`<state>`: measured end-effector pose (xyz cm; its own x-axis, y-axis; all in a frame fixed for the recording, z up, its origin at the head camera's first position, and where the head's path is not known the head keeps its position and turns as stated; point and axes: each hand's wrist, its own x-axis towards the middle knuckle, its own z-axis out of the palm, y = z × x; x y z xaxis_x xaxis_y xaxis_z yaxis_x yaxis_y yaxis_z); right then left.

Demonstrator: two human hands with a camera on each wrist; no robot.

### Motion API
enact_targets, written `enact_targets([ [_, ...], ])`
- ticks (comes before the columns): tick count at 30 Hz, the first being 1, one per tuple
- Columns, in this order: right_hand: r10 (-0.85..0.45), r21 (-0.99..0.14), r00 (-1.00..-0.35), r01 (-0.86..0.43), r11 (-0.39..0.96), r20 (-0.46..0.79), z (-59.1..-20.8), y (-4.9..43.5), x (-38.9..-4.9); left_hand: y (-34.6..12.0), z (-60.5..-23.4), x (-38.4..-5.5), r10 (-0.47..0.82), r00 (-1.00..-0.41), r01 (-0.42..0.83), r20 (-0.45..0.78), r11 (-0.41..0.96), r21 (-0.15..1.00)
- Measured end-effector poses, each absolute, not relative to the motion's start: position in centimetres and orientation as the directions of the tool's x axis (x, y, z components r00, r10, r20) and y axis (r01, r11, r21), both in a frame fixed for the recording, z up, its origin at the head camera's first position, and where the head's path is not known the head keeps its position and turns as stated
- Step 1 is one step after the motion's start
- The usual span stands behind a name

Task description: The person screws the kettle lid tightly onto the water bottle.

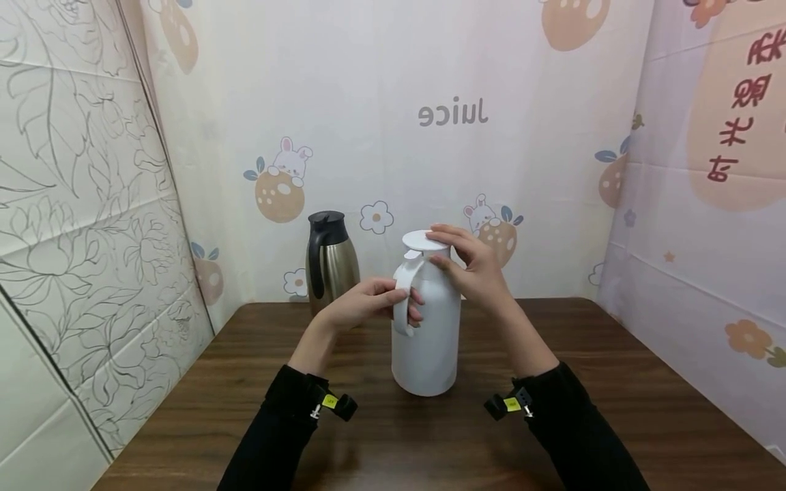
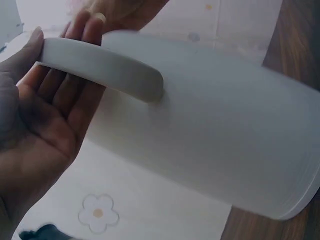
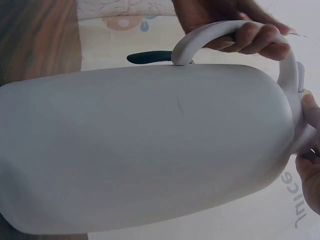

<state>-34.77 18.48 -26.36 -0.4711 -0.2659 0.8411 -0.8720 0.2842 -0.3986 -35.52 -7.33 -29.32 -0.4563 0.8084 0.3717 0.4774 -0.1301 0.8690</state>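
A white thermos jug [image 1: 432, 341] stands upright on the table, a round flat lid [image 1: 419, 239] on its top. My left hand [image 1: 368, 303] holds the jug's curved handle [image 2: 115, 67], fingers passing through the loop and thumb on its outer side. At the top, my right hand [image 1: 475, 266] grips the lid and neck, fingertips over the lid's edge and thumb lower down near the handle's upper end. Part of that hand [image 3: 311, 165] shows at the right edge of the right wrist view. The handle partly hides the left fingers.
A steel-and-black thermos jug [image 1: 340, 269] stands behind my left hand. The brown wooden table [image 1: 381, 443] reaches back to a printed curtain [image 1: 393, 170], with more printed cloth on both sides. Each black sleeve carries a small wrist camera [image 1: 346, 407].
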Motion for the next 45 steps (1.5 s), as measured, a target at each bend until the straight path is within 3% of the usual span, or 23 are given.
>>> enact_targets([
  [5, -0.243, -0.43, -0.491, -0.863, 0.265, 0.837, -26.6, 18.6, -35.0, -6.1, -28.6, -34.2, 0.781, -0.508, 0.538, 0.364, -0.043, 0.842],
  [13, -0.236, -0.494, -0.513, -0.859, 0.138, 0.825, -26.8, 18.3, -35.2, -4.7, -27.7, -32.6, 0.771, -0.516, 0.601, 0.373, 0.016, 0.799],
  [29, -0.243, -0.573, -0.584, -0.81, 0.123, 0.774, -26.8, 18.2, -34.9, -4.1, -26.7, -31.0, 0.726, -0.609, 0.605, 0.319, 0.166, 0.779],
  [39, -0.24, -0.57, -0.583, -0.812, 0.129, 0.776, -27.2, 17.8, -35.3, -3.8, -26.5, -30.2, 0.642, -0.702, 0.588, 0.307, 0.28, 0.759],
  [45, -0.225, -0.571, -0.579, -0.814, 0.106, 0.783, -27.6, 17.6, -35.6, -3.5, -26.3, -29.5, 0.612, -0.719, 0.619, 0.329, 0.349, 0.703],
])
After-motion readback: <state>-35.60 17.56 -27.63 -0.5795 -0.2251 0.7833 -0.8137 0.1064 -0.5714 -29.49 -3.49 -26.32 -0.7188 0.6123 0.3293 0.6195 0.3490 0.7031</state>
